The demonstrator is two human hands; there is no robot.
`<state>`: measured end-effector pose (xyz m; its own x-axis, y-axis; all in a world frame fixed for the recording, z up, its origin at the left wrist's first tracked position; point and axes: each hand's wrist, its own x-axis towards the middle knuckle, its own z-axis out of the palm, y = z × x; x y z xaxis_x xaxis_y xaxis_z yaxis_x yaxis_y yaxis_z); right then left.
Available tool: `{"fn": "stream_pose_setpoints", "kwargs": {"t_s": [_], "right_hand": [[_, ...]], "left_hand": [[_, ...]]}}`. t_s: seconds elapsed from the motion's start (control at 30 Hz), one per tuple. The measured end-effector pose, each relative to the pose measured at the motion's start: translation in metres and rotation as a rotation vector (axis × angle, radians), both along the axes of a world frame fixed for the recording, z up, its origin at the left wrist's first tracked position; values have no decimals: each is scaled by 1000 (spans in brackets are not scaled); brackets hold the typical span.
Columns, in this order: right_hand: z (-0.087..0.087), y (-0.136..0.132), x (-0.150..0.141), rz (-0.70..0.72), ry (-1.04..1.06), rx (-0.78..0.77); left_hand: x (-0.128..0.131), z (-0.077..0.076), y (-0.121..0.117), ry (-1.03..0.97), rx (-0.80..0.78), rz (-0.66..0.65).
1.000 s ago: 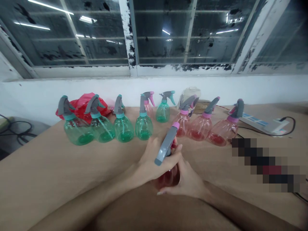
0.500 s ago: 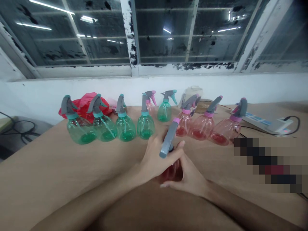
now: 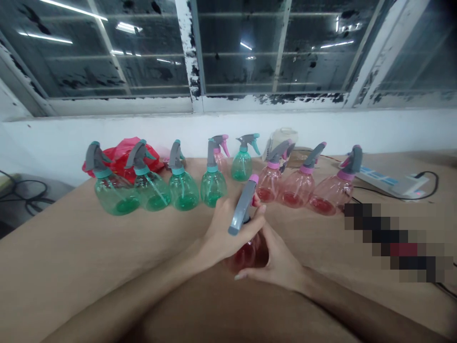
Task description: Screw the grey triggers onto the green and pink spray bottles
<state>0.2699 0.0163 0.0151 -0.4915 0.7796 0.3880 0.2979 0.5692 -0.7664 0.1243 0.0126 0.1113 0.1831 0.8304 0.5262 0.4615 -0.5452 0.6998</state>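
Note:
A pink spray bottle (image 3: 247, 255) with a grey trigger head (image 3: 243, 207) stands on the brown table (image 3: 71, 257) in front of me. My left hand (image 3: 223, 231) is wrapped round the bottle's neck just under the trigger head. My right hand (image 3: 280, 259) cups the pink body from the right side, fingers curled against it. Both hands are closed on this one bottle.
Behind stand several green spray bottles (image 3: 182, 183) at left and several pink ones (image 3: 303, 183) at right, in a row. A red bag (image 3: 123, 152) lies at the back left, a power strip (image 3: 389, 183) with a black cable at the right. A white wall and windows rise behind.
The trigger head has tilted slightly and my hands have shifted a little round the bottle; the bottle stays in the same spot on the table.

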Motion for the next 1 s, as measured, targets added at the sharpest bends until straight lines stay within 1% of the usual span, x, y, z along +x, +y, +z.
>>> {"fn": "stream_pose_setpoints", "kwargs": {"t_s": [0.1,0.2,0.27,0.37,0.43,0.57,0.67,0.83,1.0], "right_hand": [[1,-2,-1,6,32,-45],[2,-3,-1,-6,32,-65],[3,-3,-2,-13,20,-80],[3,-3,-1,-14,28,-105],[3,-2,-1,-20,28,-121],[3,-1,0,-29,9,-130],[2,0,0,-27,8,-130],[0,1,1,-22,8,-132],[2,0,1,-34,4,-134]], "left_hand": [[1,2,-3,-28,1,10],[0,2,-4,18,10,28],[-1,2,-2,62,1,6],[-3,0,1,66,12,-31],[-3,-2,3,41,51,-10],[-2,-7,2,36,113,73],[-2,-10,2,43,131,91],[-3,-11,5,1,122,56],[-3,-5,6,47,60,66]]}}
